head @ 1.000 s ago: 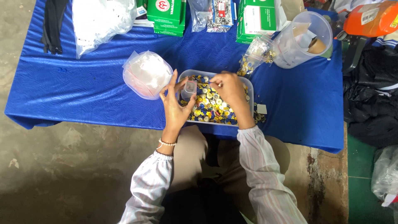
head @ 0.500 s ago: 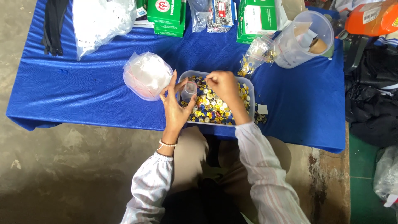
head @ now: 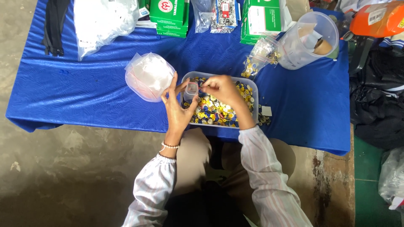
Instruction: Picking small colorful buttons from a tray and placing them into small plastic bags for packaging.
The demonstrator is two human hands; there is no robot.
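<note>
We see a clear plastic tray (head: 252,110) heaped with glossy round buttons (head: 214,110) on rippled blue cloth (head: 75,96). Our left hand (head: 176,110) grips a small clear vial (head: 191,89) above the tray; our right hand (head: 221,89) pinches something tiny beside its mouth.

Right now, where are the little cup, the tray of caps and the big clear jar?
Cup (head: 191,90), head view: its clear side, held in the left hand.
Tray (head: 255,94), head view: its right rim.
Jar (head: 299,52), head view: its clear side wall.
</note>
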